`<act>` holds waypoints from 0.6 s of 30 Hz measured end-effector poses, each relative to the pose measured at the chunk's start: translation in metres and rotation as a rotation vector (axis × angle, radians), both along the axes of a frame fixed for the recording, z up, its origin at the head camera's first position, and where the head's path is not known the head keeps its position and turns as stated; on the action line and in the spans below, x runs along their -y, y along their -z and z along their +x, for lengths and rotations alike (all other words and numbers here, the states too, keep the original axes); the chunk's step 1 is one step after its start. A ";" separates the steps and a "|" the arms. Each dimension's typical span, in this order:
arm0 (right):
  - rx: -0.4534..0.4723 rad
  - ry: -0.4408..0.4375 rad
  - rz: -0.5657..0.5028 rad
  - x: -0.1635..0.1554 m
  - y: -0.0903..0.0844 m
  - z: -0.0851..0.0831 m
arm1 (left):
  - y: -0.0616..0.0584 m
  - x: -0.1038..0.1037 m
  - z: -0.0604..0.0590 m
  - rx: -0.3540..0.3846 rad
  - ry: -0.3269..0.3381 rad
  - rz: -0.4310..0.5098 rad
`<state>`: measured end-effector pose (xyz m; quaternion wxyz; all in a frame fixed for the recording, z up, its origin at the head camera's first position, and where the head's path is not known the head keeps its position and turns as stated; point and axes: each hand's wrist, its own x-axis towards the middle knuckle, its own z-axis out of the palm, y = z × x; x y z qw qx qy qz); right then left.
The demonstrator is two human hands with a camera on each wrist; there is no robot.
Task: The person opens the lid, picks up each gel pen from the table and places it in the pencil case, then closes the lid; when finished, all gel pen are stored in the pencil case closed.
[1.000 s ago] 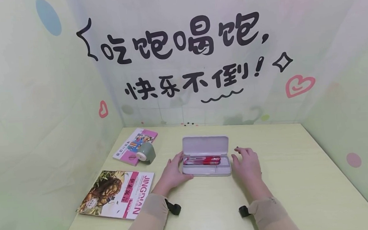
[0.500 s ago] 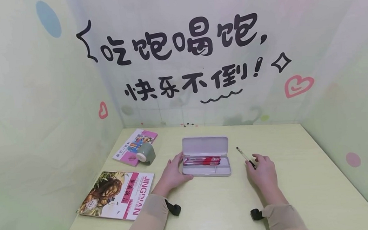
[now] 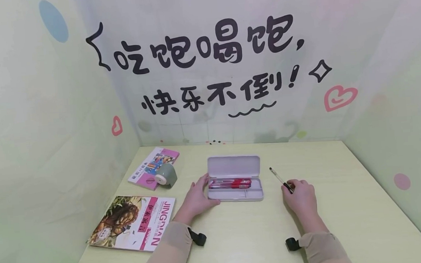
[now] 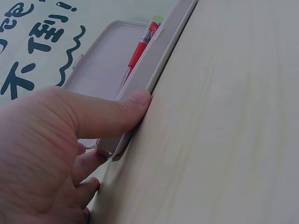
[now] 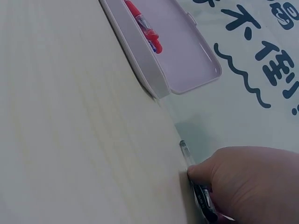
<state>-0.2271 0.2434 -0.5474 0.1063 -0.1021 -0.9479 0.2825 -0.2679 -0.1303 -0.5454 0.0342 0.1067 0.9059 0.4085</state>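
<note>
An open white pencil case [image 3: 236, 195] lies mid-table with its lid [image 3: 233, 166] tipped back. Red pens [image 3: 231, 183] lie inside. My left hand [image 3: 204, 188] holds the case's left end: the thumb [image 4: 107, 114] presses its front wall [image 4: 163, 51] and the fingers curl round the end. To the right of the case, a black pen [image 3: 277, 176] with a clear barrel [image 5: 187, 154] lies on the table, pointing away. My right hand [image 3: 290, 186] pinches its near end, seen close in the right wrist view [image 5: 252, 182].
A magazine [image 3: 136, 222] lies at the front left of the pale table [image 3: 238, 234]. Behind it, a small pink book [image 3: 151, 167] carries a grey-green roll [image 3: 166, 175]. Decorated walls close the table in at the left, back and right.
My right hand left the case's right end and moved right onto the black pen, then curled its fingers on it. The left hand and the case have stayed put.
</note>
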 end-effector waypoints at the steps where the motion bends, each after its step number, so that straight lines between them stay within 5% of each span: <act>1: -0.002 0.000 0.006 0.000 0.000 0.000 | 0.000 0.000 0.000 0.000 -0.001 -0.003; 18: -0.025 0.010 0.013 0.001 0.004 0.001 | 0.002 0.001 0.001 0.010 -0.010 -0.010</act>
